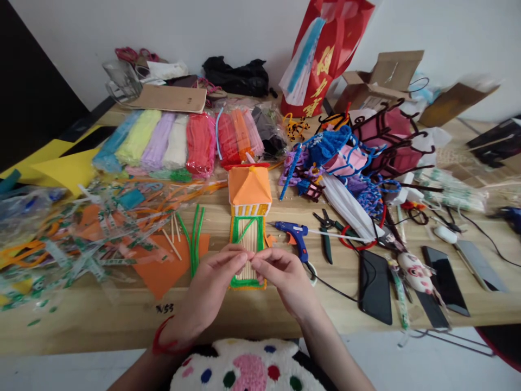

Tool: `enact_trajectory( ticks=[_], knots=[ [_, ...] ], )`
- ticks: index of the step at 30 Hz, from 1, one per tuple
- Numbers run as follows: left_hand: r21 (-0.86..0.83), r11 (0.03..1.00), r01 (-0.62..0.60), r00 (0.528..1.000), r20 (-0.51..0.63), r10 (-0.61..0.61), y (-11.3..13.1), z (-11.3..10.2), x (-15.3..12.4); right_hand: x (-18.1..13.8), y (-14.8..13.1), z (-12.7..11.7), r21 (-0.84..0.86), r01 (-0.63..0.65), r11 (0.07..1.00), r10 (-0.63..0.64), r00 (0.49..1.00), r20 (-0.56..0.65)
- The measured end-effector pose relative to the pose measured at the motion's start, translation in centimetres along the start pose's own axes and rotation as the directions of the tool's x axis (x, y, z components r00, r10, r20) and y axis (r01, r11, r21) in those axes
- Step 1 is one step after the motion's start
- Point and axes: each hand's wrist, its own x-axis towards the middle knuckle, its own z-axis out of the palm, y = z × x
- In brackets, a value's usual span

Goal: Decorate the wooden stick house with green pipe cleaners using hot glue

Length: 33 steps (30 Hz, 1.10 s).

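Observation:
My left hand (222,277) and my right hand (283,274) meet above the near end of a small craft model, fingertips pinched together. What sits between them is too small and covered to make out. The model has an orange roofed house (249,187) with yellow and white striped walls, and in front a stick-covered base (247,228) edged in green and yellow. A short green pipe cleaner (246,231) lies slanted across the sticks. Right of the model rests a blue glue gun (293,232). Several longer green pipe cleaners (196,239) lie to the left on orange sheet (163,260).
Tangled scraps and tape strips (93,244) cover the left of the table. Packs of coloured pipe cleaners (163,141) line the back. Pliers (325,239), a dark phone (374,288), finished lanterns (391,136) and a red bag (321,60) occupy the right.

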Motion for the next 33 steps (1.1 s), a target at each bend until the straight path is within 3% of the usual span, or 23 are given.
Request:
enact_trajectory(
  ticks=[7, 33],
  knots=[
    [0.002, 0.999, 0.034, 0.998, 0.051, -0.034, -0.6, -0.3, -0.1, -0.2, -0.1, -0.1, -0.022, 0.055, 0.998, -0.056, 0.996, -0.067],
    [0.143, 0.988, 0.05, 0.997, 0.058, -0.058, -1.1, -0.3, 0.0, 0.0, 0.3, -1.1, 0.001, -0.011, 1.0, 0.011, 1.0, -0.025]
  ],
)
